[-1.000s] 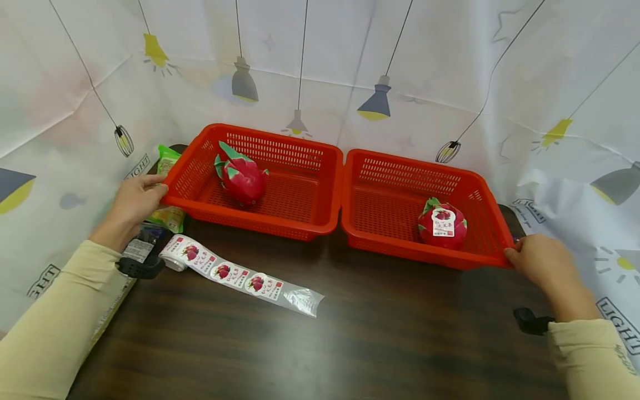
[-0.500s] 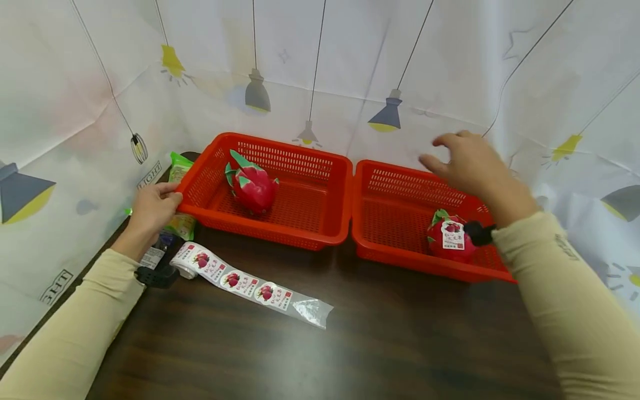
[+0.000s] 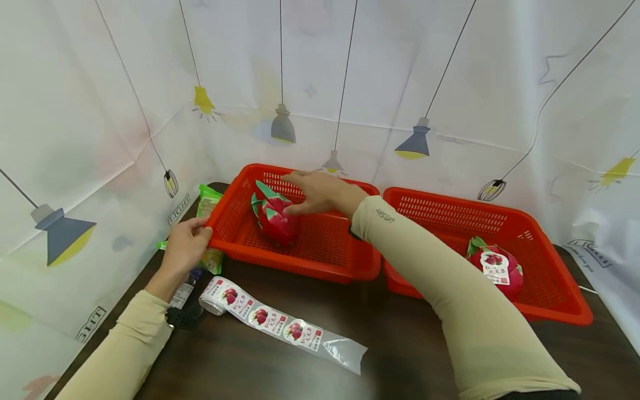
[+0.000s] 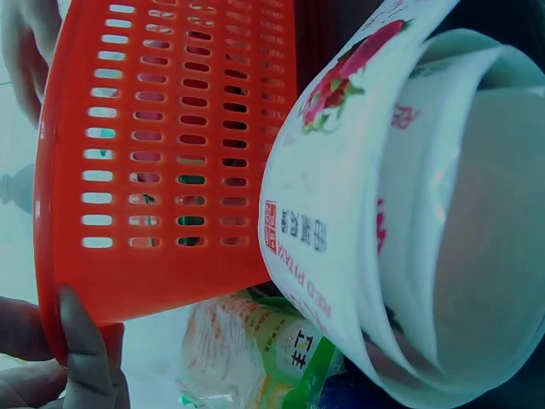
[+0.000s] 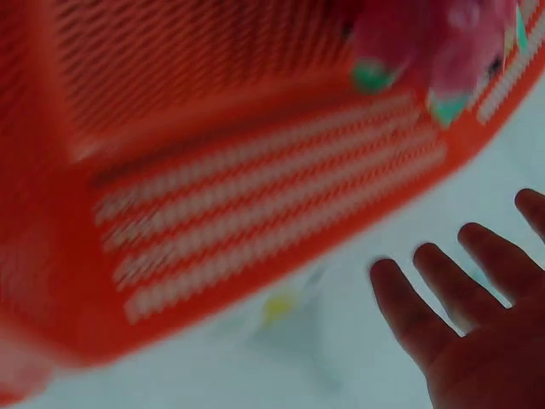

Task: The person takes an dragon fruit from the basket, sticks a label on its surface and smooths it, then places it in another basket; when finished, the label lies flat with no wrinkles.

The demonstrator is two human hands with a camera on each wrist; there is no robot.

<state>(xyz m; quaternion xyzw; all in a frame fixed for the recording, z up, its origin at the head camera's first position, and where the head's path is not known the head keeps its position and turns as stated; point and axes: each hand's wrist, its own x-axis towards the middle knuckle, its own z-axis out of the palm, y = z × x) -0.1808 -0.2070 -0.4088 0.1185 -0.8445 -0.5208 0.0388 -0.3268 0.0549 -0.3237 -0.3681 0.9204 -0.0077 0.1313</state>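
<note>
In the head view my left hand (image 3: pixel 185 248) grips the near left corner of the left red basket (image 3: pixel 295 269); the left wrist view shows its fingers hooked over the rim. My right hand (image 3: pixel 325 193) hovers over that same basket beside a dragon fruit (image 3: pixel 281 225) with green leaf tips. Its fingers (image 5: pixel 409 311) are spread and hold nothing in the right wrist view. A second dragon fruit (image 3: pixel 500 272), with a white label on it, lies in the right red basket (image 3: pixel 555 278), partly covered by my right sleeve.
A roll of printed labels (image 3: pixel 212 303) lies in front of the left basket, its strip (image 3: pixel 280 322) unrolled rightward over the dark table (image 3: pixel 240 366). Green-edged packages (image 3: pixel 212 261) stand at the left. White printed cloth (image 3: pixel 250 55) hangs behind the baskets.
My right hand let go of the right basket's corner and swung left across to the dragon fruit in the left basket. My left hand keeps its grip. The head view has shifted.
</note>
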